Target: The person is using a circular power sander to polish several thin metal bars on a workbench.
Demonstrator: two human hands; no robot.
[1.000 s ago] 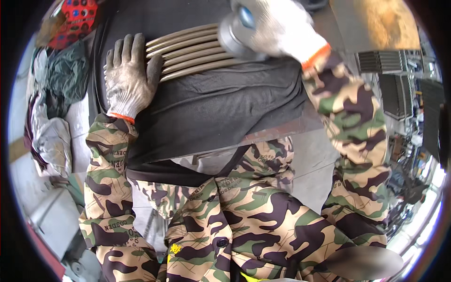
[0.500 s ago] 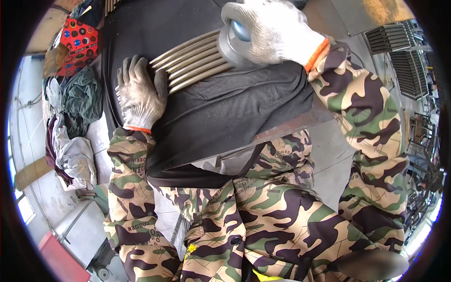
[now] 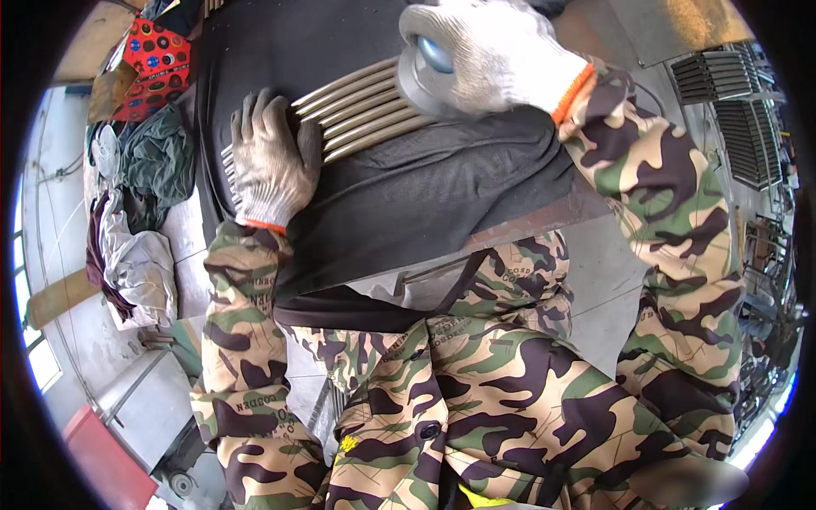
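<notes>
My left hand [image 3: 272,157], in a stained white knit glove, lies over the left end of several parallel metal rods [image 3: 348,106], fingers extended and lightly bent. The rods rest on a black cloth [image 3: 425,195] draped over the bench. My right hand [image 3: 476,55], gloved too, is wrapped round a silver, round tool with a glossy blue part [image 3: 435,54], held over the right end of the rods; how far it touches them is hidden.
Crumpled green cloths [image 3: 157,157], pale rags [image 3: 136,272] and a red patterned item [image 3: 153,51] lie at left. A stained board [image 3: 697,21] is at upper right, with stacks of metal tubes [image 3: 722,98] on the right. A red object [image 3: 106,450] shows at lower left.
Against one second ago the view has shifted, with the scene sitting further right. My right hand and the tool have moved slightly over the rods; my left hand stays on their left end.
</notes>
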